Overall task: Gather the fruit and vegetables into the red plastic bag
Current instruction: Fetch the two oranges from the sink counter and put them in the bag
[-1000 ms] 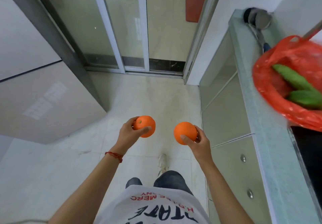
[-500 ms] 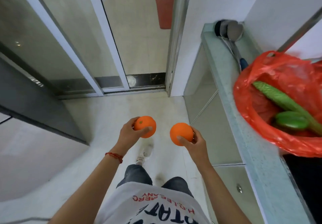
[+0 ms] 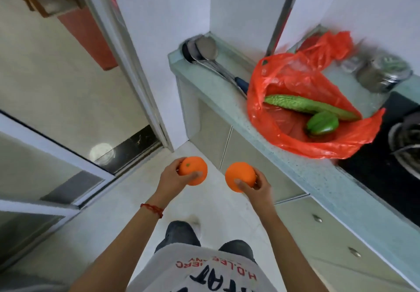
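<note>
My left hand [image 3: 171, 177] grips an orange [image 3: 195, 171] with a small green stem mark. My right hand [image 3: 256, 188] grips a second orange [image 3: 239, 174]. Both are held over the floor in front of me, side by side and apart. The red plastic bag [image 3: 295, 82] lies open on the pale green counter [image 3: 302, 173] up and to the right of my hands. Inside it lie a long bumpy green gourd [image 3: 304, 105] and a green pepper [image 3: 322, 124].
Metal ladles [image 3: 202, 49] with a blue handle lie at the counter's far end, beside the bag. A steel pot [image 3: 384, 71] stands behind the bag, and a black stove [image 3: 391, 155] lies right of it. Cabinet doors [image 3: 256, 162] run below the counter. A sliding glass door [image 3: 68, 101] is at left.
The view has turned right and moved toward the counter, so the bag now shows whole and nearer the middle. Both hands keep their oranges in much the same pose.
</note>
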Tool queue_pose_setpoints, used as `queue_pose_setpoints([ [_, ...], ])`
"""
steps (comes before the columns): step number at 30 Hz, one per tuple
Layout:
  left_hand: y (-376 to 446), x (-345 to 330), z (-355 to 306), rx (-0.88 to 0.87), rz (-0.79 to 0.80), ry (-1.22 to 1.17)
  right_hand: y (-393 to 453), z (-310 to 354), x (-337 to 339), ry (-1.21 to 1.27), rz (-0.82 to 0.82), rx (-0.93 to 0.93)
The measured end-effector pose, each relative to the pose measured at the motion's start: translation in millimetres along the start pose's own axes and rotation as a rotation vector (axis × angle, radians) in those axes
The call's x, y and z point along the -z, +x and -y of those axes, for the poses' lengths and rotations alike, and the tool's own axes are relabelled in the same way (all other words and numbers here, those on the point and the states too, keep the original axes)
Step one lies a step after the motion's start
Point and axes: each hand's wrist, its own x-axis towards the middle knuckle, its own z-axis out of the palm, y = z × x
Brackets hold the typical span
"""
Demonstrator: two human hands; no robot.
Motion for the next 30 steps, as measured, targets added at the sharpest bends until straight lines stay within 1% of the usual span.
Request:
queue_pose_setpoints([
  [6,32,-12,-31,-0.087,0.224,0.058,-19,0,15,0.150,-0.234,-0.088],
  [10,42,-35,-50,-0.142,0.315,0.090,-30,-6,34,0.192,-0.367,-0.117],
  [13,47,-54,-64,-0.175,0.369,0.096,-31,-9,48,0.211,-0.431,-0.130],
  [21,52,-95,-97,-0.237,0.430,0.075,-12,0,86,0.234,-0.466,-0.077],
  [24,59,-107,-110,-0.249,0.428,0.064,1,8,100,0.214,-0.463,-0.037],
  [30,76,-123,-134,-0.263,0.401,0.064,26,26,118,0.199,-0.469,-0.019],
])
